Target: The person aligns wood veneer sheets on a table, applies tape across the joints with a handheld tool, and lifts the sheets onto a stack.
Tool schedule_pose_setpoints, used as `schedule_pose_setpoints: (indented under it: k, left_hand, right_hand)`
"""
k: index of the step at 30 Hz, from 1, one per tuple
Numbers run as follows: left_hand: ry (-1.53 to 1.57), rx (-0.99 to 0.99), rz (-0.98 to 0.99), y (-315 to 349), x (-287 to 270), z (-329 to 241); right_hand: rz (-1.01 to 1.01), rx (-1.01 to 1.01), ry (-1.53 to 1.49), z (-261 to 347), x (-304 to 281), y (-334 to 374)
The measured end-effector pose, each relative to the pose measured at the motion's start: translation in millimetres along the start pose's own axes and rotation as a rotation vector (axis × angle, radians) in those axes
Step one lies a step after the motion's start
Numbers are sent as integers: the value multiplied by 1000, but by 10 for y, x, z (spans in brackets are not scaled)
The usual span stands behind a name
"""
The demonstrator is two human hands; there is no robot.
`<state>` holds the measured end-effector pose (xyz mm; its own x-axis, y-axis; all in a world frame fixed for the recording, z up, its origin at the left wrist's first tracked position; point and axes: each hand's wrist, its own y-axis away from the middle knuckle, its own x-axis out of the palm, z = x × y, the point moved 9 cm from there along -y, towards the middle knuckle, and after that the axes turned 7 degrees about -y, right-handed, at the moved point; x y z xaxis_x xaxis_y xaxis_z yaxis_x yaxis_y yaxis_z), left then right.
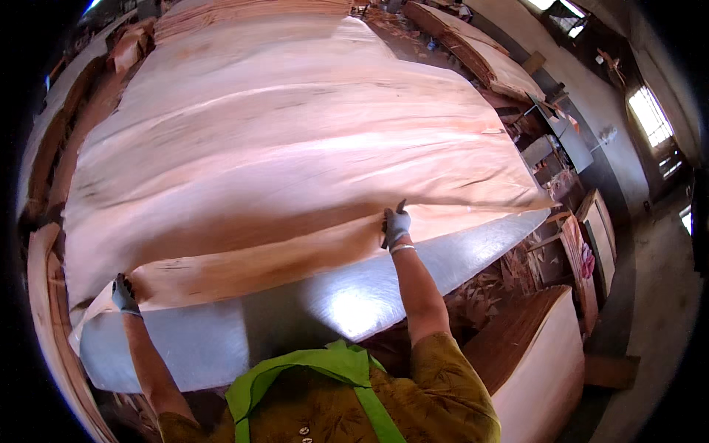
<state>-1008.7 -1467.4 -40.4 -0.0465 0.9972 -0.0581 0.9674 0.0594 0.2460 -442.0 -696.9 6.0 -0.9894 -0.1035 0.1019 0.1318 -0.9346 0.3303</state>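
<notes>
A broad, pinkish wood veneer sheet (pixel 310 162) spreads in waves over a smooth grey metal tabletop (pixel 281 332). Its near edge is raised and curls up in a long fold between my hands. At the left end of this fold, my left hand (pixel 125 294), in a grey glove with dark fingertips, closes on the edge. My right hand (pixel 397 225), gloved the same way, grips the edge right of the middle, with one finger sticking up. The undersides of both grips are hidden. A bright reflection shines on the bare metal strip nearest me.
Stacked veneer (pixel 539 362) stands at the lower right, with a wooden block (pixel 611 371) beside it. More stacks (pixel 480 52) lie at the far right, and sheets (pixel 48 295) run along the left side. Broken veneer scraps (pixel 480 310) litter the ground by the table's right edge.
</notes>
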Motion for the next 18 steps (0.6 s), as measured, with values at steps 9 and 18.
schedule_pose_setpoints:
  k: [9,18]
  left_hand:
    - [-268,202,107,1895,922,-177]
    - [505,-598,92,2400,938,774]
  right_hand:
    - [23,-169,-189,456,-223,304]
    - [-212,54,-358,-630,-1816,109]
